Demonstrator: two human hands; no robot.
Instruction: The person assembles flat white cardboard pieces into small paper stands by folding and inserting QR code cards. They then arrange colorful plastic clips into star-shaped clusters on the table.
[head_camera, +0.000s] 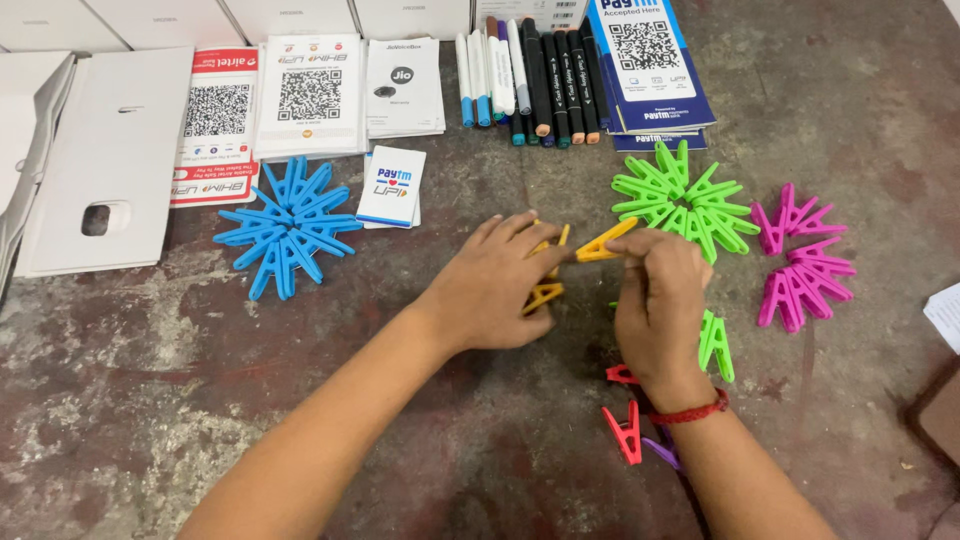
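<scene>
My left hand (495, 285) rests on the worn table (180, 400) and covers a small cluster of yellow clothes pegs (544, 295), fingers closed over them. Pinched in the fingers of my right hand (660, 300) is a single yellow peg (604, 243), held up against that cluster. A ring of green pegs (685, 200) lies just beyond my right hand. One loose green peg (716, 345) sits by my right wrist, with red pegs (626, 430) and a purple one (662, 452) under the forearm.
A blue peg ring (288, 228) lies at the left and a half ring of pink pegs (800, 265) at the right. Marker pens (530, 80), printed cards (308, 95) and white boxes (105, 160) line the back. A small card pack (392, 186) sits beside the blue ring.
</scene>
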